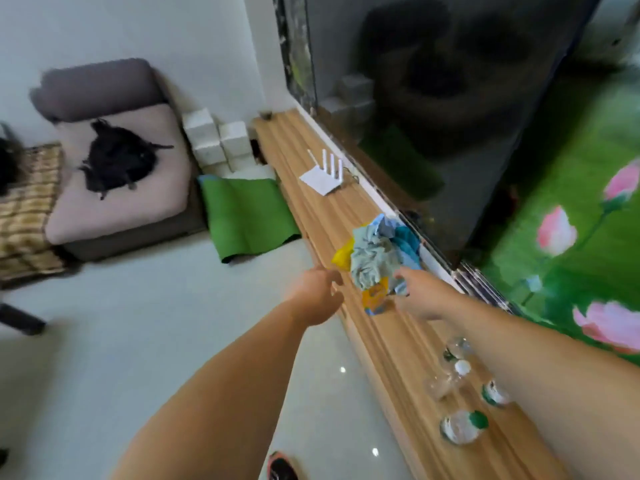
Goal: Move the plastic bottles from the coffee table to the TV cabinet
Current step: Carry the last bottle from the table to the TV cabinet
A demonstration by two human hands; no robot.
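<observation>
Several clear plastic bottles stand or lie on the wooden TV cabinet (391,344) at the lower right: one with a green cap (462,426), one with a white cap (450,375), another with a green label (495,393) beside my right forearm. My left hand (317,294) hovers at the cabinet's front edge, fingers loosely curled and holding nothing. My right hand (420,292) reaches over the cabinet top, its fingertips touching a crumpled blue-grey cloth pile (375,254). The view is blurred, so its grip is unclear. The coffee table is out of view.
A white router (323,176) sits farther along the cabinet. A large dark TV screen (450,116) stands behind it. On the floor to the left are a green mat (247,216), white boxes (216,140) and a grey sofa seat (117,188).
</observation>
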